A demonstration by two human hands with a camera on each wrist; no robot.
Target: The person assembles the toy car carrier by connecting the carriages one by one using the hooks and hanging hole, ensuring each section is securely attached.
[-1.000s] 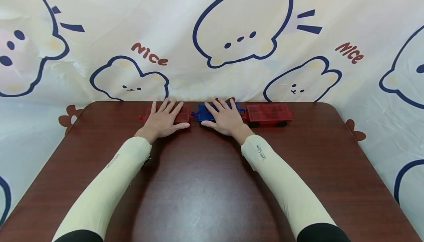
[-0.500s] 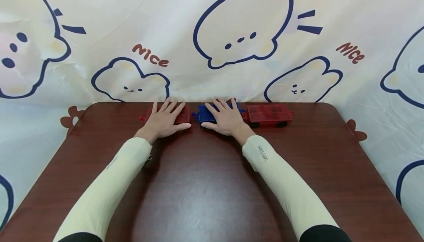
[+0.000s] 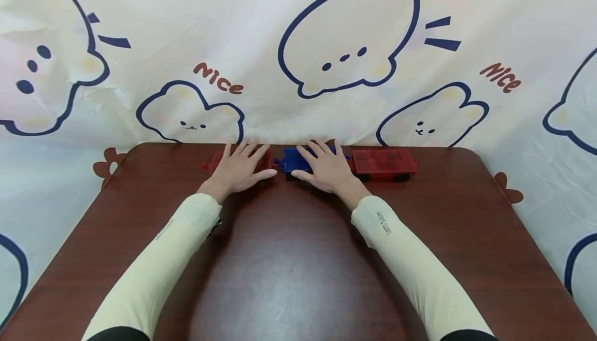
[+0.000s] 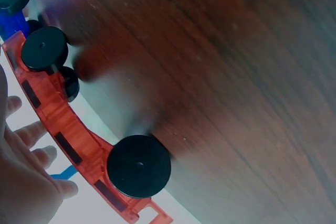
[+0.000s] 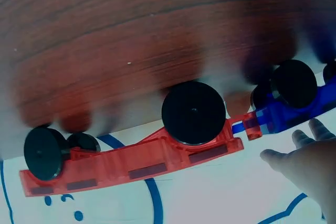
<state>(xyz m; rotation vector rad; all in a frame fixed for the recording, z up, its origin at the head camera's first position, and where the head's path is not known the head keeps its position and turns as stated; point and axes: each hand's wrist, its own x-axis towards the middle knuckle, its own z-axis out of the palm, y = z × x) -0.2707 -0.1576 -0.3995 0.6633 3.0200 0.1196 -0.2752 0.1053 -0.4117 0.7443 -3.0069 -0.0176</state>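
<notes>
Partly, spread left hand [image 3: 238, 169] hides one red wagon [image 4: 65, 121]; spread right hand [image 3: 329, 169], blue wagon [image 3: 294, 160].

The left translucent red plastic toy wagon [image 4: 86, 145] and the right translucent red plastic toy wagon [image 3: 384, 162] are carrying round black wheels [image 5: 194, 113]. The middle blue plastic toy wagon [image 3: 292, 160] is sharing this wheel colour. The rectangular reddish-brown tabletop [image 3: 280, 258] is showing dark wood-grain streaks. The far white fabric backdrop [image 3: 261, 35] is displaying navy-outlined cartoon animals [image 3: 191, 113] and reddish-brown "Nice" lettering [image 3: 218, 78]. Cream fabric sleeves [image 3: 154, 268] are bearing dark printed characters [image 3: 384, 223].
</notes>
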